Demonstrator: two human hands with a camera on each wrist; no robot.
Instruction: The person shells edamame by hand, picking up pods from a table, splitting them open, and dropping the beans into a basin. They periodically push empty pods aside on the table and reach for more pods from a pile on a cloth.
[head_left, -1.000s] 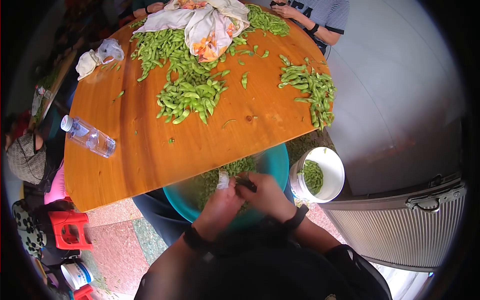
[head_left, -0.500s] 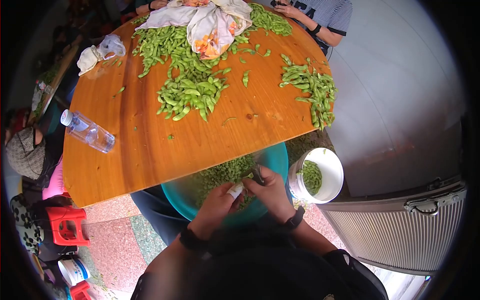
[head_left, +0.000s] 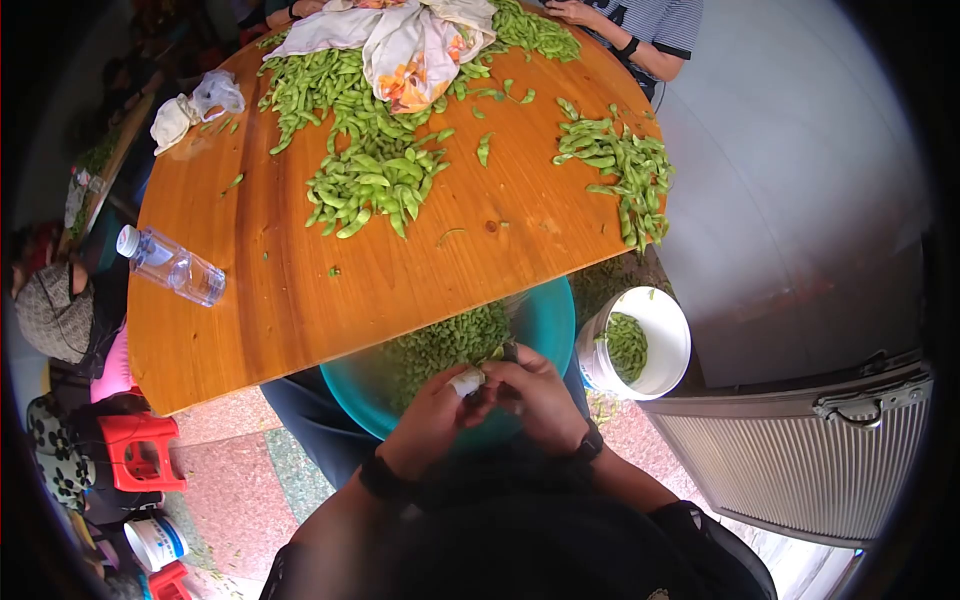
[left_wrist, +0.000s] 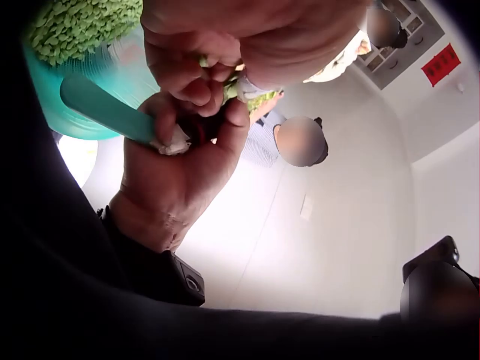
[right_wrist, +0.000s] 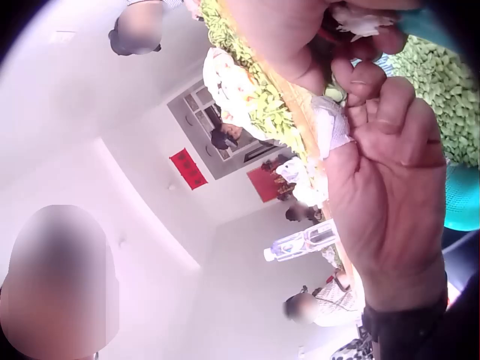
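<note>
Both hands meet over a teal basin of shelled green beans. My left hand, its thumb wrapped in white tape, pinches a green bean pod, mostly hidden by the fingers. My right hand has its fingers curled round a tool with a flat teal handle; white wrapping shows beside the handle in the palm. The tool's working end is hidden between the hands. Right fingertips are right at the left thumb.
The wooden table holds piles of pods, a patterned cloth and a water bottle. A white bucket with green contents stands right of the basin. A red stool is at left; other people sit around.
My left hand has shifted slightly right and its taped thumb has turned. The right hand drew back, then came in again at the left thumb. Both hands stay over the basin.
</note>
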